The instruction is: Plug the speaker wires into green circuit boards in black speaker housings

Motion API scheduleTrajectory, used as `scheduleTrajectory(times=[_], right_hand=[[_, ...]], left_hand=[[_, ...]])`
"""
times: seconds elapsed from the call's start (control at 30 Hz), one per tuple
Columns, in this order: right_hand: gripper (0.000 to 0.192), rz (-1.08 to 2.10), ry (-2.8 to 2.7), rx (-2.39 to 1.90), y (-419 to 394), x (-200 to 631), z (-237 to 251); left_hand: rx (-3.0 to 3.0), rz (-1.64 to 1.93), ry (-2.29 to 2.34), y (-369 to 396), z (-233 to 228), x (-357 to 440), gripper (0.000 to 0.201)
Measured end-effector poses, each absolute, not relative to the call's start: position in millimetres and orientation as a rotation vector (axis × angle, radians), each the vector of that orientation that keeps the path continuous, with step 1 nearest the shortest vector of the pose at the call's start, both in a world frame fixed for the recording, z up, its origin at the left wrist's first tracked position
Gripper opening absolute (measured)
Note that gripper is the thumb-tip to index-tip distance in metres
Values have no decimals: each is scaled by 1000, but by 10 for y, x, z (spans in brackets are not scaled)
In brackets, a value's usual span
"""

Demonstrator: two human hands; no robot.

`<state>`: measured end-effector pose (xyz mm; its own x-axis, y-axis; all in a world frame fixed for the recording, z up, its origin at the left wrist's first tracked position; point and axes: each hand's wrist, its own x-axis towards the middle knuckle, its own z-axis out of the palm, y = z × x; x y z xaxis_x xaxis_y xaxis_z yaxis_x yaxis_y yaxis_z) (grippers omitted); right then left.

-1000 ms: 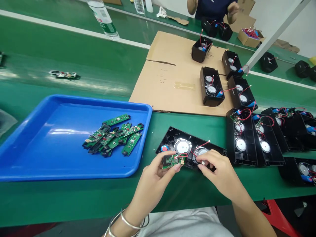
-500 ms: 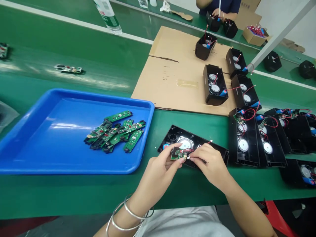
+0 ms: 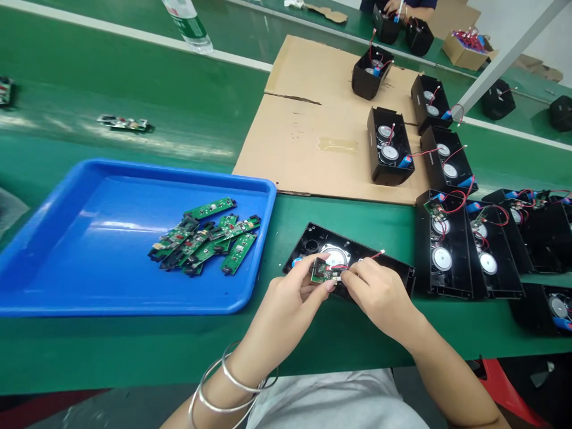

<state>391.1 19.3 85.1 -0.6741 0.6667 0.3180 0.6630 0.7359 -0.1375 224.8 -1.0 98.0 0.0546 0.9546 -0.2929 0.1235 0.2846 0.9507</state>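
My left hand (image 3: 297,292) grips a small green circuit board (image 3: 319,271) between thumb and fingers, over a black speaker housing (image 3: 308,238) that lies on the green table. At the board's right edge, my right hand (image 3: 379,292) is closed in a pinch on a small white wire connector (image 3: 338,278). The fingers partly hide the connector, so how far it sits in the board's socket cannot be seen. Inside the housing a round speaker (image 3: 335,256) shows behind the board, and a red wire with a white plug (image 3: 379,253) sticks out behind my right hand.
A blue tray (image 3: 111,298) with several green circuit boards (image 3: 210,241) stands at left. Black housings with speakers (image 3: 442,238) line the right side, others stand on cardboard (image 3: 290,143). A water bottle (image 3: 190,27) is at the back; a person's hand (image 3: 393,7) works across the bench.
My right fingers have closed in tighter at the board's right edge, covering more of the connector. The board is tilted slightly differently. The whole view has shifted a little.
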Motion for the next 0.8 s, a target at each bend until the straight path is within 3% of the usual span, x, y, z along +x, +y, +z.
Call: scheduleTrajectory(times=[0.37, 0.6, 0.8], right_hand=[[33, 313, -2632, -1056, 250, 3927, 848], [34, 161, -2658, -1068, 256, 3896, 823], [17, 265, -2501, -1189, 239, 3919, 810]], left_hand=[[1344, 827, 1414, -14, 941, 2226, 33], [1483, 765, 1421, -16, 943, 2225, 27], [1322, 864, 1337, -13, 921, 2222, 23]])
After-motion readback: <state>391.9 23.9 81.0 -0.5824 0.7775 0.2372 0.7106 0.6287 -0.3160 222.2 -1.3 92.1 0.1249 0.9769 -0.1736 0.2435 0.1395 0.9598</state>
